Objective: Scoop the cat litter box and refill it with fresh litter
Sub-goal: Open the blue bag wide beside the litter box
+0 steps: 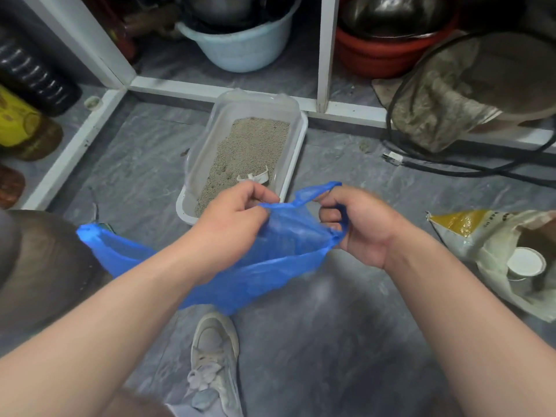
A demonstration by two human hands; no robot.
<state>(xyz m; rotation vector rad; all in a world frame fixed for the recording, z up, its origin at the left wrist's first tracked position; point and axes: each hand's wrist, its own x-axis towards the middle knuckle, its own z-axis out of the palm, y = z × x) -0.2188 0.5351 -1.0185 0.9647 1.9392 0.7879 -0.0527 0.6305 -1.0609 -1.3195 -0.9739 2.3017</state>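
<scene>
Both hands raised over the grey floor [346, 341], stretching a thin blue plastic bag [255, 266] between them. Left hand [231, 212] curled, fingertips pinching the bag's upper edge near the middle. Right hand [358, 224] gripping a bag handle, with the handle loop wrapped round the curled fingers and sticking up above them. Bag mouth pulled partly open between the two hands; rest of the bag hanging down and trailing away to the left.

Just beyond the hands, on the floor: white litter box [296, 155] with a clear raised rim, set against the white cabinet frame [326, 55]. Grey-tan cat litter [246, 152] spread across its bottom, thinner at the near left corner. White litter scoop [255, 177] lying on the litter at the near right end of the box, partly sunk in.

At far right, on the floor, an opened litter sack [469, 236] in white and gold, lying tilted, with a white round cup [526, 262] inside its mouth. Behind it, a black cable with plug [394, 158] and a round appliance draped with a grubby cloth [436, 106].

In the open cabinet: pale blue plastic basin [240, 49] holding metal pots, and a red basin [382, 55] with a steel bowl. Yellow-labelled bottle [15, 118] at far left. Below the bag, a worn white sneaker [215, 350] planted on the floor.
</scene>
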